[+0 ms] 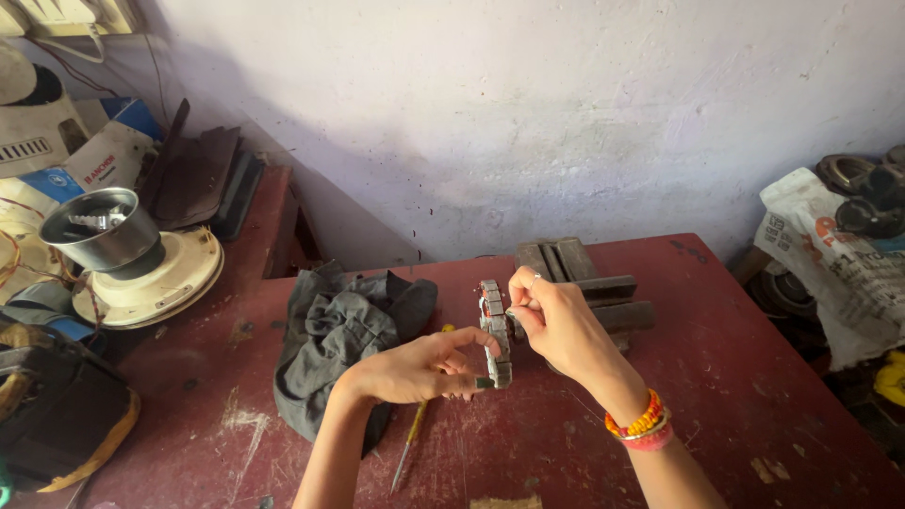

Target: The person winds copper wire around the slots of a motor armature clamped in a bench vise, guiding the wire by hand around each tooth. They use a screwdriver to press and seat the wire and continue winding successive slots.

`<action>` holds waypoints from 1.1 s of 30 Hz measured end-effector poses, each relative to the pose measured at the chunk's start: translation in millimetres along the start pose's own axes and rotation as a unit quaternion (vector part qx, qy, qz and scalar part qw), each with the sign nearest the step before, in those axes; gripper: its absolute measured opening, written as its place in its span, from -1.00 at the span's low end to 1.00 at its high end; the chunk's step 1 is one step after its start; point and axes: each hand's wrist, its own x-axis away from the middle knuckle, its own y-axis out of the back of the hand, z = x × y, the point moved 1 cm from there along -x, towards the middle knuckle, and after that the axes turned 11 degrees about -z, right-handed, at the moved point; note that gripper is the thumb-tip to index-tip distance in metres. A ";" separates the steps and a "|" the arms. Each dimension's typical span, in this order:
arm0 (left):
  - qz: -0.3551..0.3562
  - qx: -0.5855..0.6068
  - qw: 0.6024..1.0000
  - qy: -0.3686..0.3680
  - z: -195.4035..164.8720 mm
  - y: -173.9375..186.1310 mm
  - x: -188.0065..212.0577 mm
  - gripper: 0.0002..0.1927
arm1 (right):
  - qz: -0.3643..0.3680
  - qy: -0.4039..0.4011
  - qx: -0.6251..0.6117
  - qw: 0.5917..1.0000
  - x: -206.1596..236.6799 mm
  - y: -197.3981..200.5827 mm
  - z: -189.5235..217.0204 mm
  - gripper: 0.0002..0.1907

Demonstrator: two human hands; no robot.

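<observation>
Two hands hold a round metal ring (495, 332) on edge above the red table (735, 396). The left hand (419, 369) pinches its lower rim between thumb and fingers, while the right hand (556, 325) closes its fingertips on a small part at the ring's side. The ring rests on nothing, so a loosened pinch could let it tip and drop onto the screwdriver (412, 443) or the grey cloth (344, 344) just beside. A hard push from the right hand could twist it free.
</observation>
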 end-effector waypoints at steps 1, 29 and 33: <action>0.003 0.030 0.999 0.016 2.8 0.3 -0.6 -0.52 | 0.000 -0.007 0.003 1.000 0.8 -0.9 -1.4 -0.82; -0.196 0.211 0.956 0.059 70.3 -7.3 -43.4 -0.84 | 0.123 -0.106 0.039 0.986 4.6 7.0 -21.8 -0.85; -0.207 0.202 0.957 0.029 76.1 -18.4 -39.2 -0.85 | 0.054 -0.199 -0.016 0.978 19.1 -5.3 -31.5 -0.91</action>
